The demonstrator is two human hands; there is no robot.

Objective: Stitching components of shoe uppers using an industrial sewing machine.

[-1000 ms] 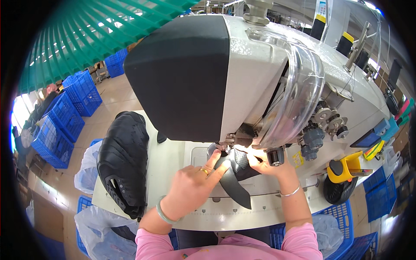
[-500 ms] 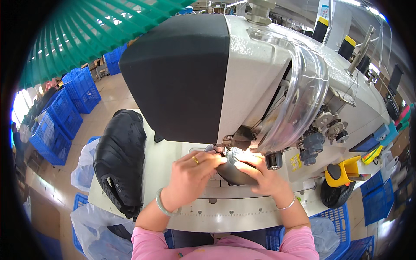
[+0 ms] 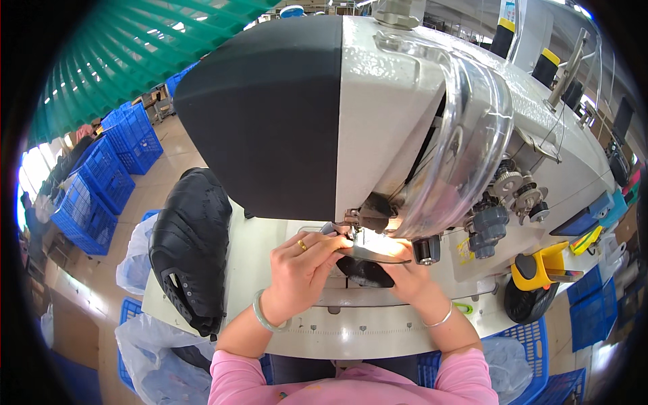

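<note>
Where the head view centres, under the needle of the large sewing machine (image 3: 418,135), lies one dark shoe piece (image 3: 368,270), long axis running from nine to three o'clock. Left hand (image 3: 304,270): grip pressed flat on the piece's nine o'clock end, fingers together, nearer the needle. Right hand (image 3: 408,277): pinching its three o'clock edge. At nine o'clock on the surface (image 3: 250,250), a stack of black shoe uppers (image 3: 189,243); blue crates (image 3: 101,182) beyond.

A pale work table (image 3: 270,236) carries a large sewing machine (image 3: 378,121). A stack of black shoe uppers (image 3: 189,250) lies on its left part, a yellow-and-black fan (image 3: 533,283) at its right edge
</note>
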